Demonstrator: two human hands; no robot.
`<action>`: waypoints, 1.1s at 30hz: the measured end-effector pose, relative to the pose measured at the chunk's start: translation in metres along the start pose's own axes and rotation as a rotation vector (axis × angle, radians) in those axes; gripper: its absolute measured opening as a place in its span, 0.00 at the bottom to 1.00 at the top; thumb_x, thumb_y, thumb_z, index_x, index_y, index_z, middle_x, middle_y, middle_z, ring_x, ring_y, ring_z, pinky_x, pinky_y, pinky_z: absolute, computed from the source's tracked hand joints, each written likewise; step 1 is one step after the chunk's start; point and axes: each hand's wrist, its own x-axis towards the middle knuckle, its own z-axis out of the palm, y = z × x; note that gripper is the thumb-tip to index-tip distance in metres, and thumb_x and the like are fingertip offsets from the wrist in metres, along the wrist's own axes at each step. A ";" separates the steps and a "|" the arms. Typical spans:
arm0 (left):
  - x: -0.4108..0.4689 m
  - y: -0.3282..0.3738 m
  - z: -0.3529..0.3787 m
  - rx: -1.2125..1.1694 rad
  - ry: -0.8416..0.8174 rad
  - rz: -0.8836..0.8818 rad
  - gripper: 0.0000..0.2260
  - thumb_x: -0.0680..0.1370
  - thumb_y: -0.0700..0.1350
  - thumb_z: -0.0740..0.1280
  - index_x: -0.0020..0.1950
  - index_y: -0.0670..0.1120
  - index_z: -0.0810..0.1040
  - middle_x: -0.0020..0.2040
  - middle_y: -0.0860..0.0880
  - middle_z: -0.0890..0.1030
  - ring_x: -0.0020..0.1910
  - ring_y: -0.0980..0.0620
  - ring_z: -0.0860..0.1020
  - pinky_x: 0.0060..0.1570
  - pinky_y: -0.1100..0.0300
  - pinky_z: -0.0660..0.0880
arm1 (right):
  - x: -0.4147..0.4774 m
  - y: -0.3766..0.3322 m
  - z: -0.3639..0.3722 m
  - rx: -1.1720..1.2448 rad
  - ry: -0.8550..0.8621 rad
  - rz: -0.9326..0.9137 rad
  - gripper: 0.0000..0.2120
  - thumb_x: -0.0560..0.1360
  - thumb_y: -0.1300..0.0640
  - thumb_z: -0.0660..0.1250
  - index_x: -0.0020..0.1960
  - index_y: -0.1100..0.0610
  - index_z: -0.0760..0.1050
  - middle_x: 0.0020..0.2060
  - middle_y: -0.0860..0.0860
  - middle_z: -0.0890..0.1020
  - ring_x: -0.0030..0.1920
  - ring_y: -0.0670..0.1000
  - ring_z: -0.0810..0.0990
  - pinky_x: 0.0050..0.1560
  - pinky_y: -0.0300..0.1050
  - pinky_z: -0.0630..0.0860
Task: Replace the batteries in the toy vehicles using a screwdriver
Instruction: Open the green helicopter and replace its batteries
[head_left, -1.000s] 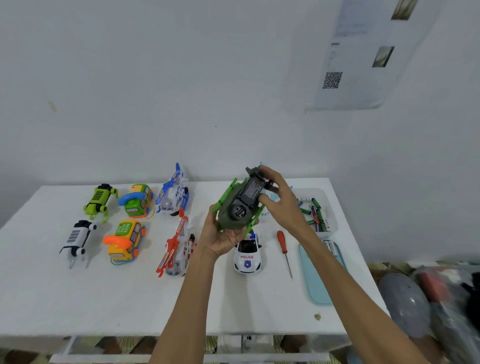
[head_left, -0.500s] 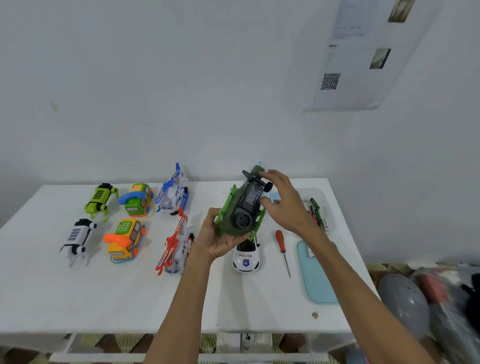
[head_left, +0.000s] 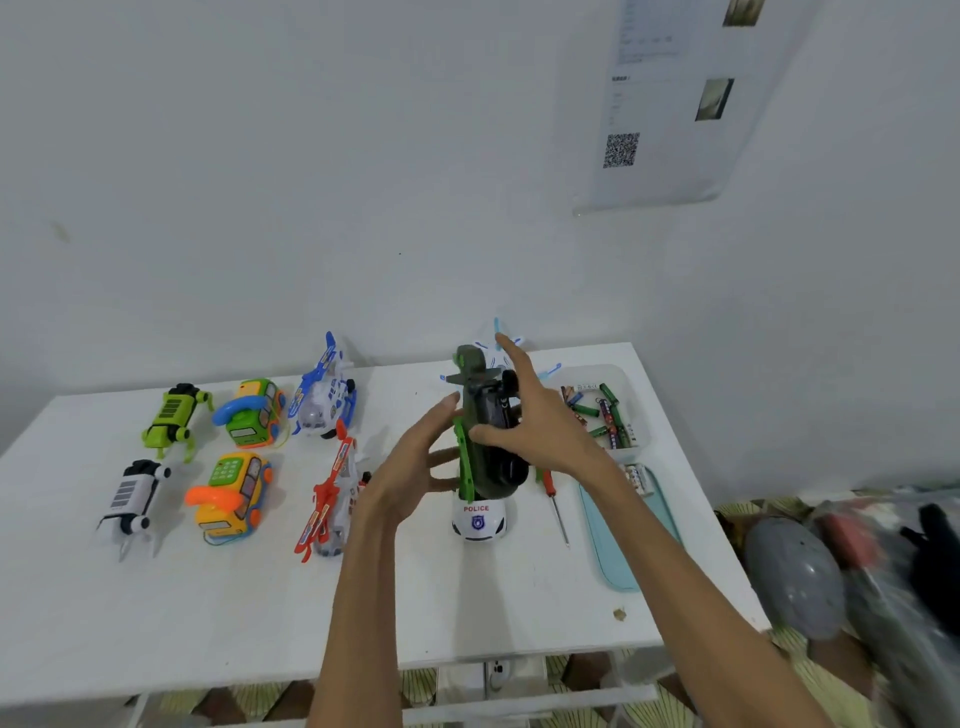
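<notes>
**Green helicopter tipped on edge as the right hand takes over**

Since half a second ago the green helicopter (head_left: 493, 467) has been rolled from belly-up to standing on edge, its tail pointing up and away. The left hand (head_left: 410, 473) no longer cups it from below, and the toy now sits mainly in the right hand (head_left: 540, 426). It is held in the air above the tabletop (head_left: 208, 597), just over the white police car (head_left: 478, 517).

The toy looks like hard moulded plastic, so it is probably light, stiff and a little slick on its smooth flanks. The bright green skids and the tail fins are thin and would likely flex or snap if squeezed. The thick dark fuselage is the safer place to hold, with the underside kept free for the tool.

The right hand clasps that fuselage. Its thumb is curled across the near side, the other fingers wrap behind, and the forefinger is raised off the toy, pointing upward. The left hand is released, with straight, spread fingers lying at the skid side of the toy — steadying it at most, not gripping. Whether they actually touch it cannot be told.

The red-handled screwdriver (head_left: 557, 512) lies untouched just right of the car, and loose batteries (head_left: 602, 415) wait in the clear box (head_left: 641, 415) beyond.
</notes>
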 end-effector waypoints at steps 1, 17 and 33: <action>0.002 -0.002 0.004 0.022 -0.032 -0.006 0.21 0.77 0.68 0.64 0.68 0.64 0.76 0.66 0.57 0.80 0.63 0.48 0.79 0.60 0.41 0.78 | 0.001 0.001 0.003 -0.029 -0.019 0.005 0.52 0.71 0.47 0.77 0.80 0.36 0.43 0.55 0.46 0.82 0.48 0.46 0.84 0.46 0.34 0.76; -0.041 -0.054 0.044 -0.476 0.085 -0.012 0.19 0.77 0.53 0.65 0.59 0.41 0.82 0.52 0.39 0.84 0.46 0.43 0.83 0.47 0.51 0.83 | -0.008 0.096 0.012 -0.398 0.162 0.419 0.14 0.82 0.51 0.62 0.57 0.63 0.75 0.51 0.59 0.81 0.50 0.57 0.81 0.44 0.48 0.77; -0.064 -0.087 0.050 -0.624 0.186 -0.075 0.16 0.77 0.51 0.63 0.51 0.41 0.84 0.47 0.39 0.84 0.42 0.42 0.83 0.45 0.51 0.80 | -0.027 0.100 0.026 -0.438 0.271 0.331 0.12 0.75 0.53 0.68 0.48 0.62 0.71 0.40 0.59 0.79 0.39 0.57 0.78 0.35 0.49 0.76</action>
